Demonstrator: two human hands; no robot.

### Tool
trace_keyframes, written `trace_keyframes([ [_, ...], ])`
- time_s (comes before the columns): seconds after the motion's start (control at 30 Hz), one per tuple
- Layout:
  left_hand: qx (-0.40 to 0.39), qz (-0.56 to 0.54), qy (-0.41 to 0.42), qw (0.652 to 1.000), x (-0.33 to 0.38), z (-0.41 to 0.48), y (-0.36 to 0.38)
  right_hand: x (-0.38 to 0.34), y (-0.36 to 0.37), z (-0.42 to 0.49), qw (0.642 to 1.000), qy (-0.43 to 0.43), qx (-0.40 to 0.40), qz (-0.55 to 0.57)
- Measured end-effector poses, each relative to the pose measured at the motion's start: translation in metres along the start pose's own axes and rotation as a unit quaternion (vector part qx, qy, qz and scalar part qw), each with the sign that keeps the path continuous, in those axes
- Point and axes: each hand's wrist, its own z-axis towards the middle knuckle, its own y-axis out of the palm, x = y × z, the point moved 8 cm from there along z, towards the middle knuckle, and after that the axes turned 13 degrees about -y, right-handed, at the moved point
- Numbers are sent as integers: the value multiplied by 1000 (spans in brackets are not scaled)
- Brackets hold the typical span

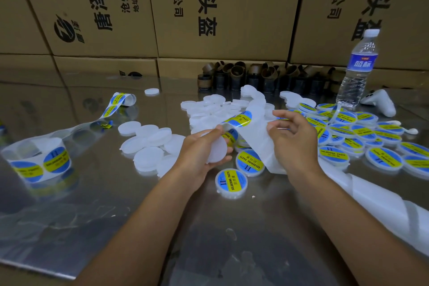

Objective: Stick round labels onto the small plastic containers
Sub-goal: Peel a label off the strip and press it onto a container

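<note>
Stacked cardboard boxes with black lettering are rising behind the far edge of a shiny metal table, which is mirroring them.

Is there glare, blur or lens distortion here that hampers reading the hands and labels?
Head view: the metal table mirrors the cardboard boxes and carries pale glare patches; head view, the wide lens tilts and bows the box edges; the left hand, right hand and label strip look sharp, near label print legible.

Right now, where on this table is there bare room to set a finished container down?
Bare tabletop lies front left, bordered by the label roll, the blank containers and the near edge. Crowded: blank containers mid-table, labelled containers at right.
</note>
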Motion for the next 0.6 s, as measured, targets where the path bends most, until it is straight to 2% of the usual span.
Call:
trace_keyframes([
  [0.13, -13, 39, -26, 999, -5, 0, 7, -4, 4, -1, 998, 19, -14, 52],
  [0.23, 4, 10, -32, 999, -3, 2, 5, -3, 12, -4, 994, 45, -63, 75],
  [0.43, 46, -29, 30, 998, 4, 3, -4, -4, 19, -7, 991, 35, -122, 36],
  [0.53, 37, -16, 81, 996, 13, -2, -2, -14, 19, -9, 987, -64, -113, -93],
  [0.6, 40, -5, 104, 994, 16, -4, -1, -27, 21, -15, 963, -156, -116, -185],
])
